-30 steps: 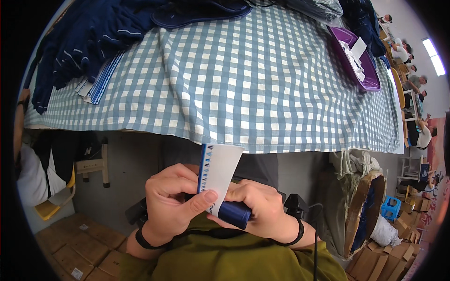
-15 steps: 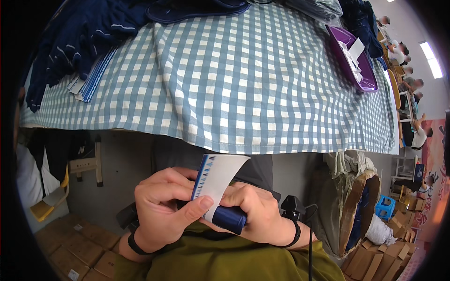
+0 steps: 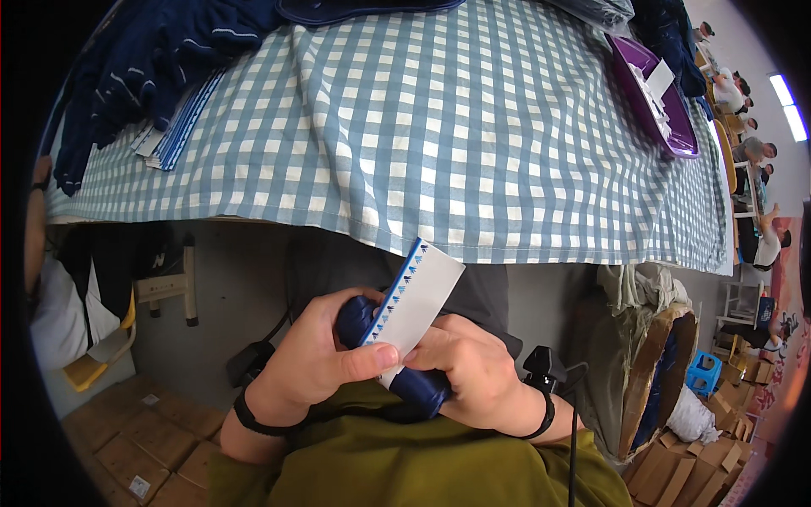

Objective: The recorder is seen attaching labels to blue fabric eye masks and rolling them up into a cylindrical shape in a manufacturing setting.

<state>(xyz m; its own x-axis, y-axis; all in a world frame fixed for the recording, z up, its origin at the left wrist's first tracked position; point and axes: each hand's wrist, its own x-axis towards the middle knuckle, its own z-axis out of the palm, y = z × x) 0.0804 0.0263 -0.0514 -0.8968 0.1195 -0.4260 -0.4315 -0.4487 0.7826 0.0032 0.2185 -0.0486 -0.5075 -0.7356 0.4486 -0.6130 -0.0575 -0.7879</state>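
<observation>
Close in front of my body, a dark navy roll point(image 3: 420, 390), smooth and apparently fabric, lies slantwise across both hands. Against it stands a white card strip point(image 3: 421, 298) with a blue edge and a row of small blue marks, its free end tilted up to the right. My left hand point(image 3: 317, 351) is closed round the roll's upper left end, the thumb pressing on the card's lower part. My right hand point(image 3: 475, 372) is closed at the roll's lower right, thumb and bent forefinger beside the card's lower edge. Its other fingers are hidden underneath.
A table with a checked cloth point(image 3: 405, 135) spans ahead. On it lie navy garments point(image 3: 160, 76), blue-striped strips point(image 3: 187, 122) and a purple tray point(image 3: 627, 63) with white pieces. Cardboard boxes point(image 3: 144, 444) are at lower left. A black cable point(image 3: 574, 456) hangs at my right. Other people work far right.
The card has tilted to the right and straightened. More of the roll's left end shows beside my left hand. The whole view has shifted slightly.
</observation>
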